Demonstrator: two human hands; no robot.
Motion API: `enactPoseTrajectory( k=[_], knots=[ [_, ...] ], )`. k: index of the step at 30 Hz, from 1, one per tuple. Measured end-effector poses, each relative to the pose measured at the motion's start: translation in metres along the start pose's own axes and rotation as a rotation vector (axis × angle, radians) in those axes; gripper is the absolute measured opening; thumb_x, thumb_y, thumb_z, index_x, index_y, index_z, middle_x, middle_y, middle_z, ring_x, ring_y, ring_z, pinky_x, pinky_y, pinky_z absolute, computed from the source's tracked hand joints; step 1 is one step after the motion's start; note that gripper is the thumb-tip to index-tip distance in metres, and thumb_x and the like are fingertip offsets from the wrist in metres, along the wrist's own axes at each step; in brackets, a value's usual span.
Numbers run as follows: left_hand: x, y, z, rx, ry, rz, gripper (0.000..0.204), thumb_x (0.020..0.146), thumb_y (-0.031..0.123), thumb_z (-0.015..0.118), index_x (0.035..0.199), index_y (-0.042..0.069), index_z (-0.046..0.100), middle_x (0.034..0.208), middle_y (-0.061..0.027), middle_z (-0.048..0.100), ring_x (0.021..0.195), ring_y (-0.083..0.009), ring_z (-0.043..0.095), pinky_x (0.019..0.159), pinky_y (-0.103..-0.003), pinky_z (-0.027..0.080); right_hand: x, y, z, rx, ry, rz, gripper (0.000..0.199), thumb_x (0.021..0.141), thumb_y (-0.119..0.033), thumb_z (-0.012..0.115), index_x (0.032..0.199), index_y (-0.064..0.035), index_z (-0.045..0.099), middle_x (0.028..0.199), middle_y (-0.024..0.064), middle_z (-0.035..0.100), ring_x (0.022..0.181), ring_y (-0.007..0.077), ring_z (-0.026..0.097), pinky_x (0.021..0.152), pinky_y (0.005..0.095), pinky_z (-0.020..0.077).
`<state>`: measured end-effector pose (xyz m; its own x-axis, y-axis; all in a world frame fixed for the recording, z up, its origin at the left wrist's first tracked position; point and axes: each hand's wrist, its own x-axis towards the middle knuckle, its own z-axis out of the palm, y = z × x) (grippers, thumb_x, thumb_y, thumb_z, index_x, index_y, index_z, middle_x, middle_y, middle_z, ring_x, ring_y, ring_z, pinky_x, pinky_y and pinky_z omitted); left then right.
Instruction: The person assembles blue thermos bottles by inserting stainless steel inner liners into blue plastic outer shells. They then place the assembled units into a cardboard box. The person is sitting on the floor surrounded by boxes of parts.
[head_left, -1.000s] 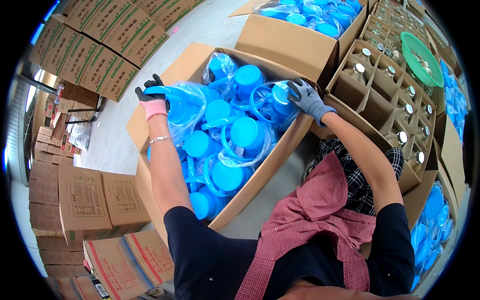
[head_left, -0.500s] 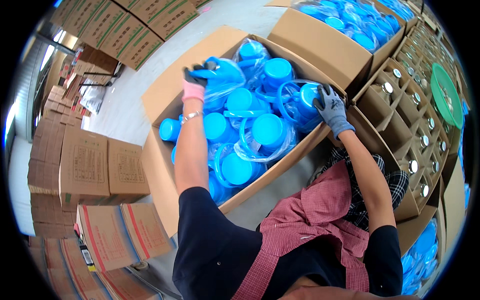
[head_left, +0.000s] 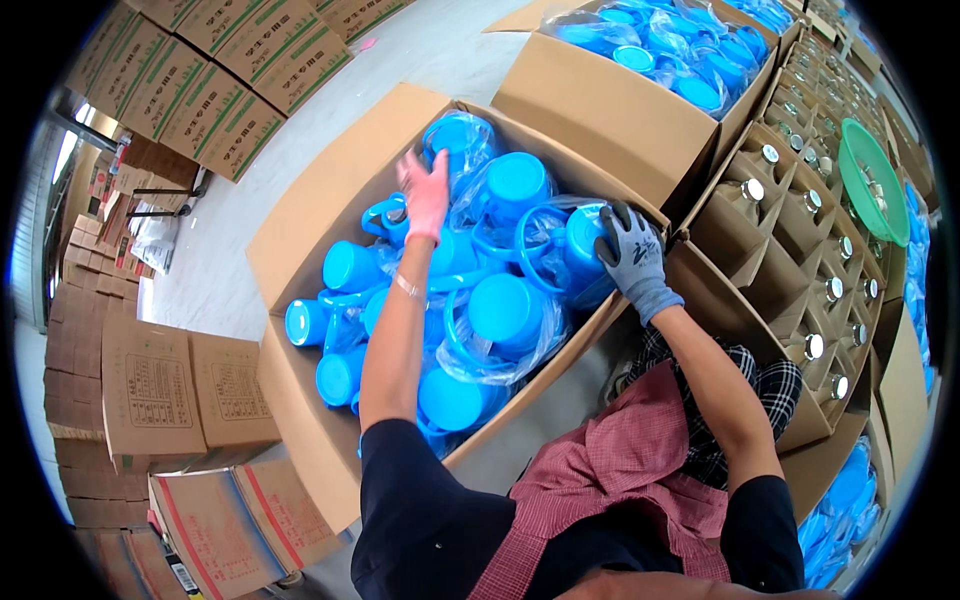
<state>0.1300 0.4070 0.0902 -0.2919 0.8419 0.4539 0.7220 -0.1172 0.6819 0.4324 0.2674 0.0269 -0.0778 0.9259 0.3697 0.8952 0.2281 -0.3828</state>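
Observation:
A big open cardboard box (head_left: 310,200) in front of me is full of bright blue plastic jugs (head_left: 505,310), several of them wrapped in clear plastic film. My left hand (head_left: 425,190), in a pink glove and blurred by motion, reaches over the middle of the pile with its fingers stretched out, just touching the film around a far jug (head_left: 455,140). My right hand (head_left: 630,255), in a grey glove, clasps the top of a wrapped blue jug (head_left: 575,265) at the box's right edge.
A second open box of blue jugs (head_left: 650,50) stands behind. To the right, a divided carton (head_left: 790,200) holds silver-capped bottles, with a green basin (head_left: 875,180) on top. Closed printed cartons are stacked at the left (head_left: 150,385) and the far left (head_left: 230,85) on the concrete floor.
My left hand has left the plastic film at the box's far left corner and swung right over the middle of the jugs. My right hand stays on the jug at the right edge.

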Motion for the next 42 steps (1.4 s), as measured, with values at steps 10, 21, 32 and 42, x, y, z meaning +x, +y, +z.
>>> enactPoseTrajectory(
  k=[10, 21, 32, 42],
  knots=[
    [0.084, -0.014, 0.079, 1.091, -0.681, 0.376, 0.069, 0.079, 0.051, 0.062, 0.132, 0.010, 0.050, 0.129, -0.0153, 0.055, 0.120, -0.0304, 0.050, 0.106, -0.046, 0.032, 0.003, -0.010, 0.000, 0.056, -0.003, 0.021, 0.055, 0.079, -0.033, 0.063, 0.128, -0.0106, 0.052, 0.133, 0.0182, 0.047, 0.118, 0.0344, 0.049, 0.098, 0.0445, 0.0407],
    [0.105, 0.127, -0.069, 0.840, -0.166, 0.704, 0.023, 0.085, 0.025, 0.055, 0.103, 0.012, 0.060, 0.106, -0.0091, 0.064, 0.099, -0.0306, 0.061, 0.087, -0.054, 0.042, -0.011, 0.005, 0.001, 0.132, 0.087, 0.006, 0.053, 0.077, -0.036, 0.063, 0.119, -0.0047, 0.055, 0.119, 0.0246, 0.052, 0.112, 0.0401, 0.050, 0.093, 0.0481, 0.0418],
    [0.060, 0.366, -0.231, -0.387, -0.101, 1.119, 0.042, 0.091, 0.006, 0.056, 0.132, 0.007, 0.050, 0.136, -0.0092, 0.047, 0.127, -0.0218, 0.043, 0.109, -0.034, 0.034, -0.024, 0.045, -0.205, 1.008, 0.576, 0.017, 0.045, 0.087, -0.027, 0.067, 0.124, -0.0049, 0.055, 0.111, 0.0094, 0.060, 0.102, 0.0153, 0.055, 0.091, 0.0289, 0.0433],
    [0.009, 0.312, -0.049, -1.198, -0.747, 0.410, 0.055, 0.092, 0.019, 0.058, 0.140, 0.004, 0.037, 0.141, -0.0128, 0.042, 0.123, -0.0220, 0.047, 0.103, -0.036, 0.041, -0.143, 0.073, -0.366, 1.347, -0.044, -0.028, 0.069, 0.091, -0.060, 0.046, 0.137, -0.0098, 0.043, 0.090, 0.0048, 0.066, 0.068, 0.0080, 0.063, 0.058, 0.0217, 0.0508]
  ],
)
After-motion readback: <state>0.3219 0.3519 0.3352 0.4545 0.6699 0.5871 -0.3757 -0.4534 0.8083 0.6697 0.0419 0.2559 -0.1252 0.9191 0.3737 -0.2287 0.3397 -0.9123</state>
